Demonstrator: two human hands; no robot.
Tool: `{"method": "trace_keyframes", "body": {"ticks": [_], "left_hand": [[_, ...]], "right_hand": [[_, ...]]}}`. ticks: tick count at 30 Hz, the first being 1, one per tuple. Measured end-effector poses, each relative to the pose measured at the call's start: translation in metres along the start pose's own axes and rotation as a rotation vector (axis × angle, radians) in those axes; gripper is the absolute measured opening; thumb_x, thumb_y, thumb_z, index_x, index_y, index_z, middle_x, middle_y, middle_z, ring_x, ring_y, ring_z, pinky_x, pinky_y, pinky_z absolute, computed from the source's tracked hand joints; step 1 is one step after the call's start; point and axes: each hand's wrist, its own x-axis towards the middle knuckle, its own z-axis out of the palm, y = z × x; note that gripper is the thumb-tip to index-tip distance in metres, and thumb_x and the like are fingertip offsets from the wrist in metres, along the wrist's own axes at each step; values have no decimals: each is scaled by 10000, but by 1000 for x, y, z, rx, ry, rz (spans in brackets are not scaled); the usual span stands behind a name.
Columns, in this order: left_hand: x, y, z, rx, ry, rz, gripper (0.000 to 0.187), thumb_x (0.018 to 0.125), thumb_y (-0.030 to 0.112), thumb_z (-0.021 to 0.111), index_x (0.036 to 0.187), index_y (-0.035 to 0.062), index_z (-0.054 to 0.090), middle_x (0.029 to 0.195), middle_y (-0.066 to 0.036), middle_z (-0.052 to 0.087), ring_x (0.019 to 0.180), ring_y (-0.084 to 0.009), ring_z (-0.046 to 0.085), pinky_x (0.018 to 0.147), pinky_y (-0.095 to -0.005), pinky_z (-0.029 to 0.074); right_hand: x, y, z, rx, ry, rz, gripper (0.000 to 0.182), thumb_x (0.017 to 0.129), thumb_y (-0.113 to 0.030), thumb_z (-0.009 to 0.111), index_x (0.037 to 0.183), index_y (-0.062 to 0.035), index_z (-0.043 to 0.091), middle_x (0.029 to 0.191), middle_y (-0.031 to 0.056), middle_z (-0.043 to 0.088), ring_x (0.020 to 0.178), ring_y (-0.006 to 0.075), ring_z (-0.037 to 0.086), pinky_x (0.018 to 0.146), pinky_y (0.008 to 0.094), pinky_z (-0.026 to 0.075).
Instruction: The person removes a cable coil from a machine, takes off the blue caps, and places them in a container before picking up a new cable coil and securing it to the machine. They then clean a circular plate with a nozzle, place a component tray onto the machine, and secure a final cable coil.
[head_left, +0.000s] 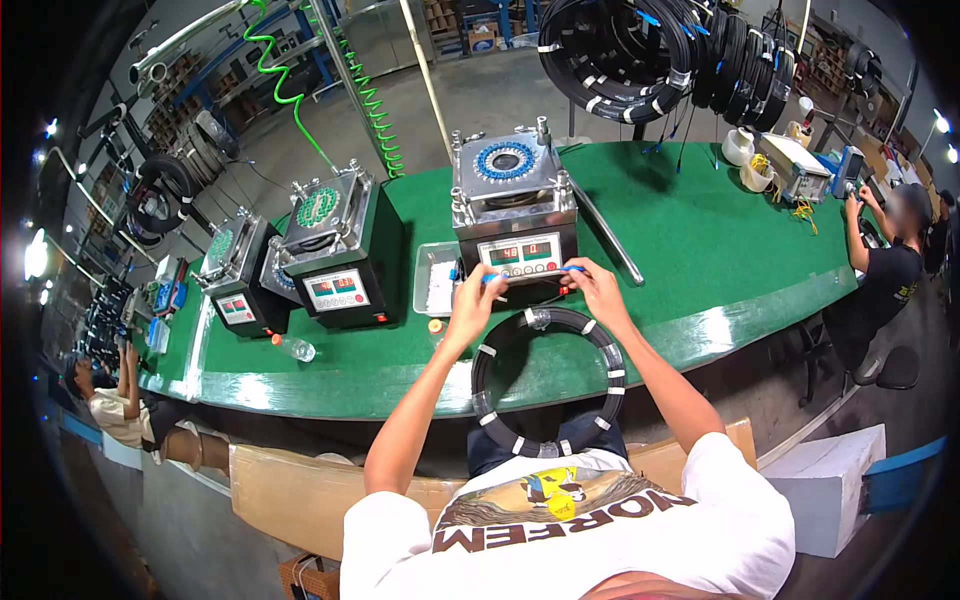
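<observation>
My left hand (pixel 474 302) is closed in a pinch on a small blue connector (pixel 490 277) just left of the machine's button panel. Facing it, my right hand (pixel 598 290) pinches another blue connector (pixel 574 268) at the panel's right side. Between and below my hands, a coil of black cable (pixel 479 378) bound with white tape overhangs the table's front edge. Directly beyond my hands stands a black bench machine (pixel 517 220) with a lit red display. On its metal top plate sits a ring of blue connectors (pixel 505 160).
Two similar machines (pixel 347 250) (pixel 240 275) with green rings stand to the left. A clear tray (pixel 421 290) and a small bottle (pixel 296 348) rest on the green table (pixel 680 270). Black cable coils (pixel 612 100) hang behind. People work at both ends.
</observation>
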Motion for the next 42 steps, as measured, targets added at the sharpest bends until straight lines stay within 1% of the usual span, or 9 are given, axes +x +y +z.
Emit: {"method": "trace_keyframes", "body": {"ticks": [4,9,12,15,19,22,26,32,42], "left_hand": [[21,35,9,-54,-180,-61,234,1032,217,636,1103,-5,608,1029,-131,702,940,-181,710,800,-324,558],[11,78,20,316,111,254,164,885,134,776,956,-8,733,946,-123,648,867,-233,657,740,-354,520],[7,73,28,363,234,533,206,829,90,819,1006,4,756,1019,-112,686,907,-250,683,789,-363,535],[8,79,34,33,229,334,180,833,88,815,989,13,766,1062,-112,722,987,-250,711,857,-356,543],[12,55,38,-381,107,-16,96,889,72,785,973,26,776,1053,-7,737,929,-79,684,753,-228,533],[13,46,41,-230,121,18,140,937,90,751,1049,9,773,922,24,707,808,-6,607,660,-166,461],[7,37,48,-335,133,19,174,929,114,766,1071,16,788,811,26,658,688,-14,477,573,-220,363],[-3,21,34,-465,68,-178,252,1027,174,653,1206,14,732,887,-5,716,799,-35,598,721,-213,477],[-3,26,54,-615,155,-62,159,980,80,701,1105,-12,732,974,-34,717,885,-85,647,831,-245,531]], "right_hand": [[15,-3,18,-49,-47,-70,167,1021,-85,598,1151,9,645,935,102,736,756,113,638,679,303,509],[20,-60,17,-185,-30,-185,168,999,-57,625,1149,9,662,924,99,732,743,100,620,659,295,491],[27,-59,21,242,-119,-41,144,1001,-58,644,1129,7,661,1061,85,724,878,130,681,784,269,541],[29,-58,20,295,-176,12,155,1007,-67,645,1149,-4,641,1073,70,710,929,117,679,818,267,553],[20,-55,30,214,-188,20,289,1030,-55,594,1317,-19,593,1022,45,678,880,85,649,768,234,538],[12,-57,32,201,-212,143,476,1050,-69,562,1518,-79,473,936,12,609,770,62,549,690,228,500],[11,-45,33,163,-199,37,506,1059,-157,575,1547,-99,455,872,-34,535,740,65,464,681,208,425],[11,-44,29,361,-159,91,439,1052,-203,604,1459,-45,563,853,-48,495,751,55,444,659,211,392],[7,-38,46,387,-37,171,287,1010,-190,682,1198,23,724,935,-41,534,744,24,443,608,211,353]]}}
